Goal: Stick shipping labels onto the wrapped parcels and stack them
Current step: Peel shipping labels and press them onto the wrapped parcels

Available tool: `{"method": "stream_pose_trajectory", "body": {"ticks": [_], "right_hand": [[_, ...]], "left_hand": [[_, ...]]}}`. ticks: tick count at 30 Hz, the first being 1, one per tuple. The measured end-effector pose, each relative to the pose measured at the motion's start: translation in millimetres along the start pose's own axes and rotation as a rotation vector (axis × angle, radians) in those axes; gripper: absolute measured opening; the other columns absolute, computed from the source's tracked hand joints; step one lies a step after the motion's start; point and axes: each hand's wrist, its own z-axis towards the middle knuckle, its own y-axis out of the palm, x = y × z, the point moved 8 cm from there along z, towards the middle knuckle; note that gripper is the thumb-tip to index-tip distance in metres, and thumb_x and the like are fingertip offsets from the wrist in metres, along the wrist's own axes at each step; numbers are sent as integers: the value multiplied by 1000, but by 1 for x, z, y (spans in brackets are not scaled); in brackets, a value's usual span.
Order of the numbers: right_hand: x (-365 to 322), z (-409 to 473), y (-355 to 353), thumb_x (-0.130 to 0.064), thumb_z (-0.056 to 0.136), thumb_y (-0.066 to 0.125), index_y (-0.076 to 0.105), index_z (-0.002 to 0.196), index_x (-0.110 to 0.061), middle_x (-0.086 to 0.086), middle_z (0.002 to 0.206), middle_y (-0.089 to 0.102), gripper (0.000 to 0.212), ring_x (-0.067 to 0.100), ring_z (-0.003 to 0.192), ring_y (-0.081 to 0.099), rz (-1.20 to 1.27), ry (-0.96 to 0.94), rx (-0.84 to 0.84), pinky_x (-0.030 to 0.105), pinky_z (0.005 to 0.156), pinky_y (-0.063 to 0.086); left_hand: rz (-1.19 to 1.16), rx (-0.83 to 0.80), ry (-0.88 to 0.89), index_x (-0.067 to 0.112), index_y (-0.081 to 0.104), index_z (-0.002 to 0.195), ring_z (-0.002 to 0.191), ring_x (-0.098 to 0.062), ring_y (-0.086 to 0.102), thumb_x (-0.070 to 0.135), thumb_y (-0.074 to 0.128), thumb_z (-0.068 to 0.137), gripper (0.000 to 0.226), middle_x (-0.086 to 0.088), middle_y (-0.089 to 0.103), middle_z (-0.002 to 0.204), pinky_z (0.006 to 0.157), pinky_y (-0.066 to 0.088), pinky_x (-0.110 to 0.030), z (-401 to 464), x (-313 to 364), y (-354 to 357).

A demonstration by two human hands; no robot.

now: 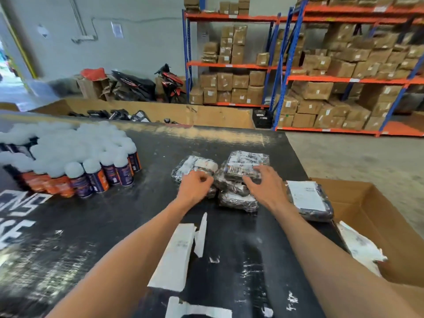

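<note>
Warehouse shelving [344,72] loaded with brown cartons is seen far behind the stack of wrapped parcels [238,180], which serves as the landmark. That stack is carried on a black table [91,237], near its far right part. An open cardboard box [376,226] is set to the right of the stack, off the table edge. A cluster of white-capped spray cans [78,161] is stood well to the left of the stack. One flat labelled parcel [308,199] is laid just right of the stack, at the table edge. A sheet of white label backing [174,255] is laid on the table nearer than the stack. A lone wrapped parcel [195,167] with a label is placed just left of the stack. The right hand [263,184] is spread over the stack's near side, its fingers [249,180] lightly bent against the top parcel [246,165]. The left hand [195,185] is curled loosely at the lone parcel's near edge; whether anything is pinched cannot be told.
</note>
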Motion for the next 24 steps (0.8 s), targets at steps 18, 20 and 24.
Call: {"method": "stream_pose_trajectory", "body": {"ticks": [18, 20, 24], "right_hand": [[-59, -129, 199, -56, 72, 83, 68, 82, -9, 4, 75, 72, 50, 18, 63, 68, 94, 382, -563, 34, 68, 63], [-54, -128, 200, -41, 76, 86, 72, 91, -4, 4, 68, 70, 42, 15, 58, 63, 166, 450, -535, 30, 63, 60], [-48, -124, 197, -32, 81, 85, 72, 96, -4, 8, 78, 76, 34, 14, 55, 65, 163, 503, -504, 28, 60, 60]], "left_hand": [[244, -232, -404, 13, 59, 128, 111, -26, 63, 43, 85, 73, 68, -7, 64, 125, 90, 52, -36, -111, -175, -27], [247, -216, -400, 14, 57, 130, 112, -27, 62, 45, 84, 72, 71, -7, 63, 127, 92, 52, -38, -112, -177, -27], [277, -222, -407, 15, 51, 133, 115, -28, 59, 51, 82, 72, 77, -8, 57, 132, 92, 51, -40, -111, -180, -23]]}}
